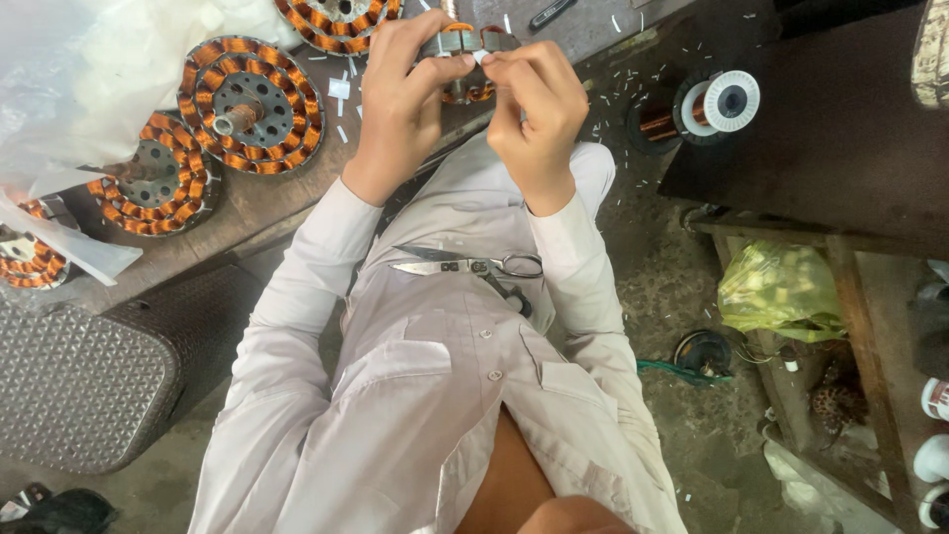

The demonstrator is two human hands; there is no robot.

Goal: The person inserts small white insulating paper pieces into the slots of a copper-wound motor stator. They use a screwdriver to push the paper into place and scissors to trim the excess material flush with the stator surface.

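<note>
My left hand (400, 94) and my right hand (534, 104) are raised together at the edge of the wooden bench (267, 203). Both grip a round motor stator (465, 44) with copper windings, held upright between them. The right fingers pinch something small and white at its rim. Most of the stator is hidden behind my fingers. A pair of open scissors (474, 267) lies on my lap, on the pale shirt.
Several wound stators (250, 104) lie on the bench, with a clear plastic bag (69, 89) at the left. A spool of copper wire (717, 104) stands on the floor. A dark table (840, 129), a yellow-green bag (781, 292) and a patterned stool (79, 386) surround me.
</note>
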